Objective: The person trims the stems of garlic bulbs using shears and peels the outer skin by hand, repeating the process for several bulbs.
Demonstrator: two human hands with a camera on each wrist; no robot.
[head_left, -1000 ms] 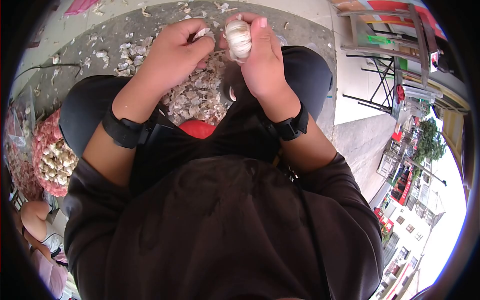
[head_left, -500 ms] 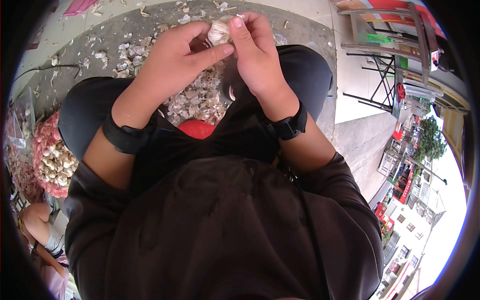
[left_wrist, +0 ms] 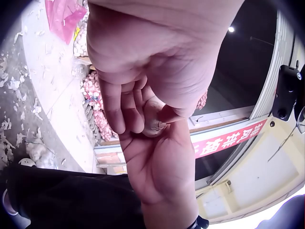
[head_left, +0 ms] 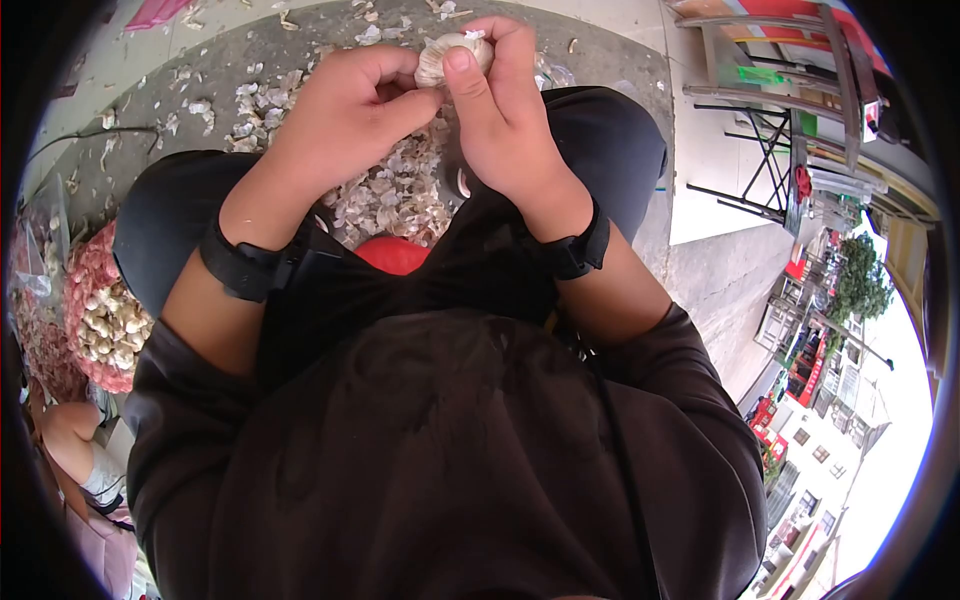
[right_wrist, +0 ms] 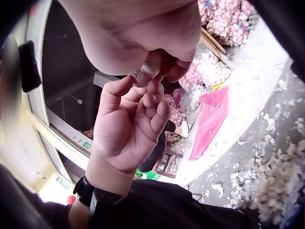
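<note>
A garlic bulb sits at twelve o'clock, pinched by the right hand, whose thumb presses on it; the left hand at ten o'clock curls its fingers against it. Garlic skins litter the ground below.

Garlic bulb mostly covered by the right hand and left hand at top centre of the head view; only a sliver of it shows between the fingers mid-frame in the left wrist view, and the right wrist view gives just a blurred bit near top centre. Red object at centre of the head view is half hidden by the dark clothing (can't tell what it is). Pink mesh sack of garlic is cut off at the left edge, and the person at lower left is cropped by the lens rim.
</note>
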